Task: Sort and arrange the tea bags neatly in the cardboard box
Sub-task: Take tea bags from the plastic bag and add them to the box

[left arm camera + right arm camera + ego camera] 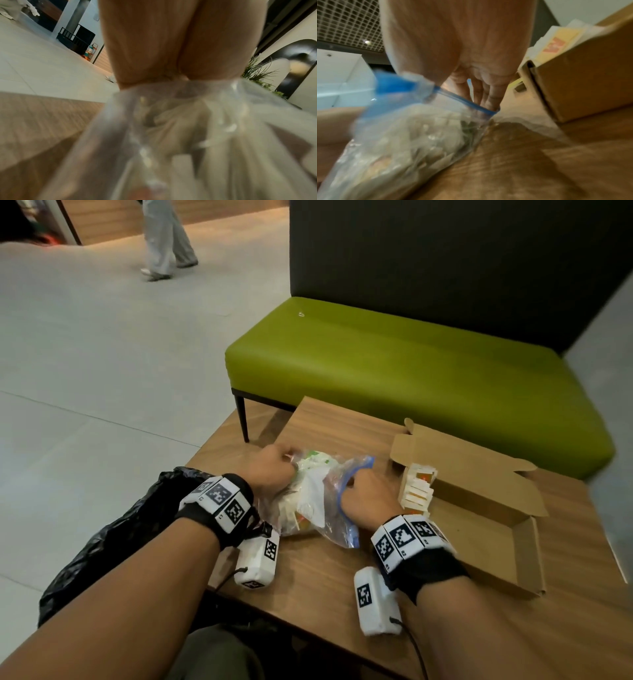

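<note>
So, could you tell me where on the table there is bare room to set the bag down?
The wooden table is bare near its front edge, between the two wrists, and along the far edge behind the plastic bag. Inside the cardboard box, the near half is bare. It is crowded between the bag and the row of tea bags, where the right hand sits.

1 plastic bag (pixel 310 498) — 1 cardboard box (pixel 486 508) — 2 hands — 1 table (pixel 325 583)

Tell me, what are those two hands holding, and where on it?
Both grip the clear plastic bag of tea bags: the left hand its far end, the right hand its blue zip edge.
</note>
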Demonstrator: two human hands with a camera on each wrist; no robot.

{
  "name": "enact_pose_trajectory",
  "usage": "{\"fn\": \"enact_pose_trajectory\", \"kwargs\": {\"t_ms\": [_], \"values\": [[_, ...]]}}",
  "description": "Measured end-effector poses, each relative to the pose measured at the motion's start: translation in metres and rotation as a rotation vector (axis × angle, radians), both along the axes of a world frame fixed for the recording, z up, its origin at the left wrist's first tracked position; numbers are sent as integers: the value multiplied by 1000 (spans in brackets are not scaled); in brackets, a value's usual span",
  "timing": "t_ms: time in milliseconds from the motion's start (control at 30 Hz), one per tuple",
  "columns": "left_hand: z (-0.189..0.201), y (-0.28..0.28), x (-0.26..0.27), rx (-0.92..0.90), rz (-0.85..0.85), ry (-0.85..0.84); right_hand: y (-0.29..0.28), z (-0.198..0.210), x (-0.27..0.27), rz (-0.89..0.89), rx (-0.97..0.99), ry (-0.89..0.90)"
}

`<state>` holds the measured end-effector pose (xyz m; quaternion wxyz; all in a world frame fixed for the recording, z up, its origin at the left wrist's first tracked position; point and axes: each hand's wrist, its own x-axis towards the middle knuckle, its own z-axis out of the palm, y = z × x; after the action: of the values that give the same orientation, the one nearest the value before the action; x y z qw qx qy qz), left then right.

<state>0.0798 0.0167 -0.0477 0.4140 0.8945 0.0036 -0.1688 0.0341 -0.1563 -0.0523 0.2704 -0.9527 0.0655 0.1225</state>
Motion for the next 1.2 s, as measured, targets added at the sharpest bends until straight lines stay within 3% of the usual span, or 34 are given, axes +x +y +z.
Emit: {"fn": "enact_pose_trajectory", "kwargs": {"t_ms": [233, 367, 667, 867, 1067, 1200], "values": [[5, -6, -4, 0, -115, -58, 5, 2, 1, 35, 65, 106], [1, -9, -6, -43, -156, -62, 1, 10, -1, -97, 90, 46], [-17, -15, -1, -246, -97, -6, 3, 9, 6, -135, 104, 55], [-27, -17, 6, -360, 118, -49, 5, 10, 1, -64, 99, 47], [-29, -16, 6, -378, 141, -68, 0, 12, -9, -128, 100, -33], [-33, -16, 6, -351, 168, -127, -1, 13, -13, -73, 72, 38]]}}
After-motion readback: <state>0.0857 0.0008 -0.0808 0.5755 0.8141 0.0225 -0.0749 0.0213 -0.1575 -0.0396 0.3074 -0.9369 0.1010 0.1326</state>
